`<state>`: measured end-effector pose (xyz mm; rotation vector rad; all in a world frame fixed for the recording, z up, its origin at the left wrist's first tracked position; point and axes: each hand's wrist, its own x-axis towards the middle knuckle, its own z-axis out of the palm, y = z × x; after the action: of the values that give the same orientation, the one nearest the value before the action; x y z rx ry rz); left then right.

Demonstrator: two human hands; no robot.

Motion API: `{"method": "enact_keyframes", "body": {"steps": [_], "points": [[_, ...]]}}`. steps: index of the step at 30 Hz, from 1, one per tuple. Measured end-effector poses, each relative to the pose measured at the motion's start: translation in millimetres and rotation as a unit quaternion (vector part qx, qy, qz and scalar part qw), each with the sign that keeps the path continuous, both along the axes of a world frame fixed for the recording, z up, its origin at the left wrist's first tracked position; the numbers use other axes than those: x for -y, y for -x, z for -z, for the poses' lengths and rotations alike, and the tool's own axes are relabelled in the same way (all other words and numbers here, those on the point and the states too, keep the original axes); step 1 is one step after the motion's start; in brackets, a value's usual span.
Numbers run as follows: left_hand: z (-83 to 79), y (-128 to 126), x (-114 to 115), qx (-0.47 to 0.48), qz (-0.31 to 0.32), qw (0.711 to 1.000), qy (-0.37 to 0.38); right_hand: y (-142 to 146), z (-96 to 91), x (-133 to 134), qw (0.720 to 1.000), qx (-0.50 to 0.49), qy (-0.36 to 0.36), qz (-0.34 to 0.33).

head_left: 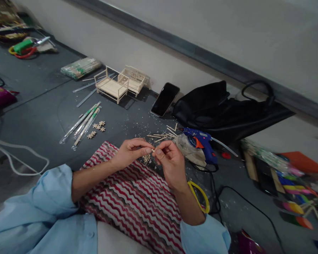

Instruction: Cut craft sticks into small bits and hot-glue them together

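My left hand (134, 151) and my right hand (170, 159) meet over the far edge of a striped cloth (132, 201). Both pinch a tiny pale wooden piece (153, 150) between thumb and fingers; its exact shape is too small to make out. Just beneath my fingers lies a small heap of short wooden bits (146, 159). Thin wooden sticks (161, 136) are scattered beyond my right hand. A blue glue gun (201, 141) rests to the right, on a crumpled pale wrapping (187, 150). Several little wooden flowers (96, 129) lie to the left.
Two miniature wooden benches (112, 86) stand near the wall beside a phone (165, 99). Wrapped sticks (82, 123) lie at left. A black bag (228, 109) leans at the back right. Yellow scissor handles (199, 197) and a black cable (250, 203) are by my right forearm.
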<state>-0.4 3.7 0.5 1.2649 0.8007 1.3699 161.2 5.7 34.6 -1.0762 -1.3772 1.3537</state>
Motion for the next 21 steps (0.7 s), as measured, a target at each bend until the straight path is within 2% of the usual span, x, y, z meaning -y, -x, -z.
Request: {"method": "enact_keyframes", "body": {"steps": [21], "points": [[1.0, -0.1, 0.0, -0.010, -0.002, 1.000, -0.002, 2.5, -2.6, 2.8, 0.999, 0.025, -0.008, 0.018]]}}
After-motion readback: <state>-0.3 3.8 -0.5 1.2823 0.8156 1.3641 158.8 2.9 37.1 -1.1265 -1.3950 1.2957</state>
